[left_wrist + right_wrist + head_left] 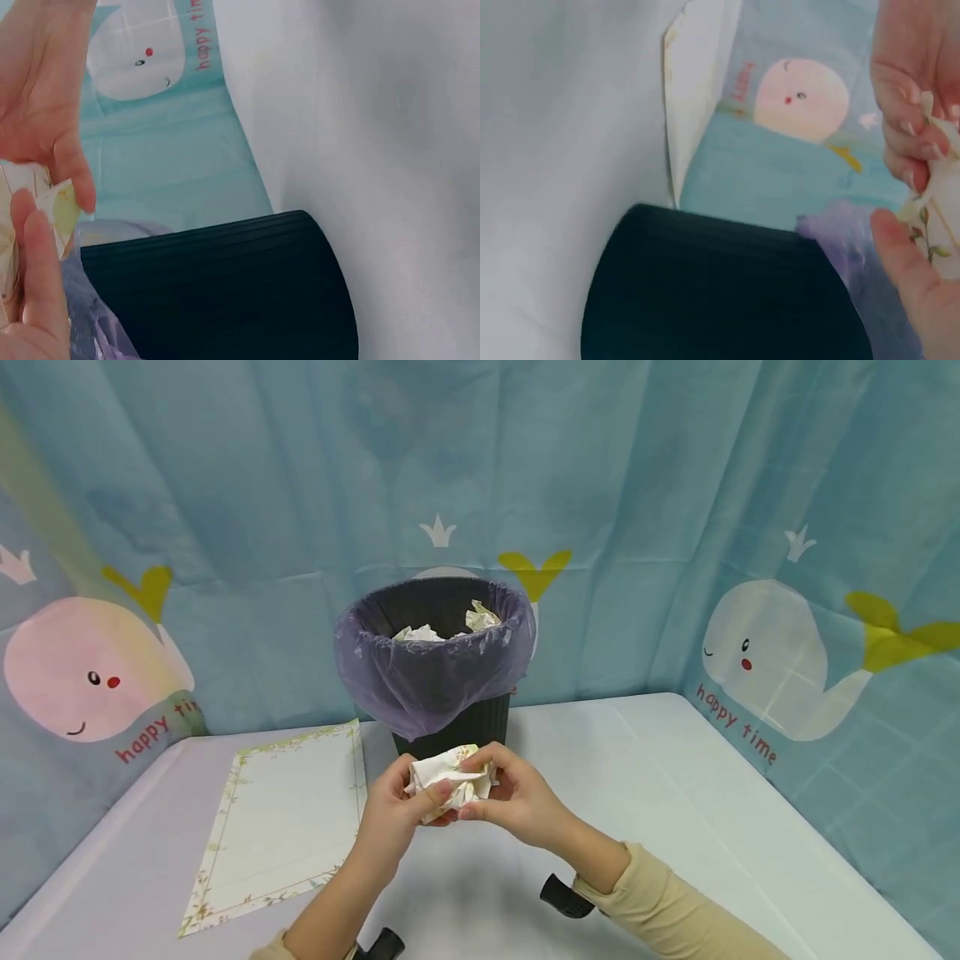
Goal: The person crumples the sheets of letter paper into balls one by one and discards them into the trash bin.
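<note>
A crumpled sheet of paper (442, 770) with a leafy printed border is held between both hands over the table, just in front of the bin. The left hand (393, 810) grips its left side, thumb across the front. On the right side, the right hand (521, 797) pinches it between thumb and fingers. Part of the paper (61, 214) shows at the left edge of the left wrist view; in the right wrist view the paper (945, 217) lies at the right edge between the hands. The palm side of the paper is hidden.
A dark bin (480, 720) with a purple liner (435, 681) stands at the table's back, crumpled papers (482, 617) inside. A flat bordered sheet (288, 818) lies on the table (637, 793) at left. Blue printed curtains (600, 485) hang behind. Black objects (566, 897) are near the wrists.
</note>
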`<move>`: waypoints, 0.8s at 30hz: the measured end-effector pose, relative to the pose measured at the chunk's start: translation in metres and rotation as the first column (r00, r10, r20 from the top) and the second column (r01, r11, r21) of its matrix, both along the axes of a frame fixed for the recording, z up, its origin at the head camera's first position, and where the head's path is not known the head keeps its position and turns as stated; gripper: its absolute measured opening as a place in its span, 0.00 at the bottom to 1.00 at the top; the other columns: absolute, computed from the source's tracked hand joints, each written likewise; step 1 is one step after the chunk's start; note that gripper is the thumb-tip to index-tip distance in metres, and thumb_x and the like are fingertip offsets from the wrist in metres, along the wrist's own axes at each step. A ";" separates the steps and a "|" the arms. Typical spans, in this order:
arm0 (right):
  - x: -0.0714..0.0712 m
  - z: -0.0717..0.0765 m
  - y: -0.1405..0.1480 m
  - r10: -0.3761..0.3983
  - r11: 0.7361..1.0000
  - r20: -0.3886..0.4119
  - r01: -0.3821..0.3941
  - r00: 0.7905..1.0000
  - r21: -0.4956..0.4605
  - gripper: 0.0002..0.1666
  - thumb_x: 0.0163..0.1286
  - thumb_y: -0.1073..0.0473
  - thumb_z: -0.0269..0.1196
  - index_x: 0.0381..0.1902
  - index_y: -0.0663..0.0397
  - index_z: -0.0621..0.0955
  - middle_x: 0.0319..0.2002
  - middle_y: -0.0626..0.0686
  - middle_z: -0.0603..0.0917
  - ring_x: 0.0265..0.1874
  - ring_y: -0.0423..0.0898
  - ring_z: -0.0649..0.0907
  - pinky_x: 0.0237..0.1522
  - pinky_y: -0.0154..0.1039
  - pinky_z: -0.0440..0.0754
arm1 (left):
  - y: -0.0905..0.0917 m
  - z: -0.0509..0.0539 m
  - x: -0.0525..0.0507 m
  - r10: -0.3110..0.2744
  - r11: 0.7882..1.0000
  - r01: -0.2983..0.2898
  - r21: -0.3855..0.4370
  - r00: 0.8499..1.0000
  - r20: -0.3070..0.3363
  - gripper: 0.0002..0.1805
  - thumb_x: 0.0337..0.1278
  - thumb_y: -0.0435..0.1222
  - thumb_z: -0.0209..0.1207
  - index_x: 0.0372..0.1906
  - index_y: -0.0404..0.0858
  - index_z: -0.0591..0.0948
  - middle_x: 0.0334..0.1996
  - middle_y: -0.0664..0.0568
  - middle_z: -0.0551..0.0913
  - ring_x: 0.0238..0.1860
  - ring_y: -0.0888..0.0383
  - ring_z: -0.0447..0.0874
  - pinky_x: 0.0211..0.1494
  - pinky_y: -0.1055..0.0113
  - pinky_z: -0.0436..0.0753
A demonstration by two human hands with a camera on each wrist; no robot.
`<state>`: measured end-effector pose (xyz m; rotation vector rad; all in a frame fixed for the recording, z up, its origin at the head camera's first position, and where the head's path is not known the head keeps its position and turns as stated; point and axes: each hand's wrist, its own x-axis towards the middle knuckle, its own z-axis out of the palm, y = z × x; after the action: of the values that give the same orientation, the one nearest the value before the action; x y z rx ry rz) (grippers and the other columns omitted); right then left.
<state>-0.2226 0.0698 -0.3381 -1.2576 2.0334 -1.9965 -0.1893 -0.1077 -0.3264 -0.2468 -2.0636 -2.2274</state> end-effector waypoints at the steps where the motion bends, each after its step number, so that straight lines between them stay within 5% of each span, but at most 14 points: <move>1: 0.000 -0.002 -0.001 -0.005 1.000 0.006 0.005 1.000 -0.029 0.19 0.59 0.77 0.65 0.46 0.71 0.70 0.46 0.60 0.73 0.37 0.44 0.79 0.37 0.35 0.83 | 0.001 -0.001 0.000 0.006 1.000 -0.006 0.004 1.000 -0.008 0.08 0.58 0.23 0.59 0.37 0.25 0.70 0.30 0.45 0.79 0.24 0.56 0.83 0.32 0.66 0.84; 9: 0.002 -0.015 -0.012 -0.108 0.972 0.112 0.129 0.988 -0.196 0.08 0.57 0.80 0.61 0.30 0.71 0.72 0.34 0.51 0.76 0.35 0.42 0.77 0.34 0.30 0.80 | 0.006 -0.014 0.000 0.050 0.999 -0.049 0.008 0.992 -0.116 0.09 0.57 0.23 0.61 0.33 0.22 0.72 0.28 0.44 0.80 0.18 0.55 0.82 0.25 0.66 0.83; 15: -0.001 -0.015 -0.010 -0.148 0.971 0.164 0.175 0.975 -0.163 0.07 0.59 0.78 0.60 0.33 0.74 0.72 0.35 0.49 0.76 0.35 0.42 0.76 0.35 0.30 0.80 | 0.001 -0.016 -0.004 -0.076 0.993 0.071 -0.091 0.995 -0.059 0.15 0.63 0.30 0.59 0.50 0.27 0.71 0.35 0.44 0.82 0.29 0.54 0.83 0.35 0.65 0.83; 18: -0.003 -0.008 -0.004 -0.087 0.985 0.167 0.109 0.982 -0.131 0.14 0.63 0.73 0.63 0.44 0.74 0.72 0.41 0.52 0.75 0.36 0.42 0.76 0.36 0.30 0.79 | -0.003 -0.014 -0.004 -0.107 0.985 0.103 -0.137 0.994 -0.020 0.24 0.61 0.30 0.62 0.59 0.30 0.67 0.43 0.43 0.80 0.38 0.54 0.81 0.40 0.66 0.81; 24: -0.010 0.002 0.010 0.145 0.986 0.216 -0.121 0.966 -0.117 0.45 0.68 0.52 0.64 0.68 0.75 0.56 0.57 0.57 0.70 0.48 0.43 0.77 0.47 0.36 0.79 | -0.004 -0.010 -0.003 -0.020 0.989 0.012 -0.146 0.998 -0.054 0.25 0.53 0.23 0.65 0.57 0.27 0.72 0.48 0.39 0.80 0.44 0.54 0.80 0.42 0.70 0.81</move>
<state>-0.2330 0.0800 -0.3358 -1.0945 1.7196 -2.0952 -0.1919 -0.1118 -0.3363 -0.3335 -2.2043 -2.0560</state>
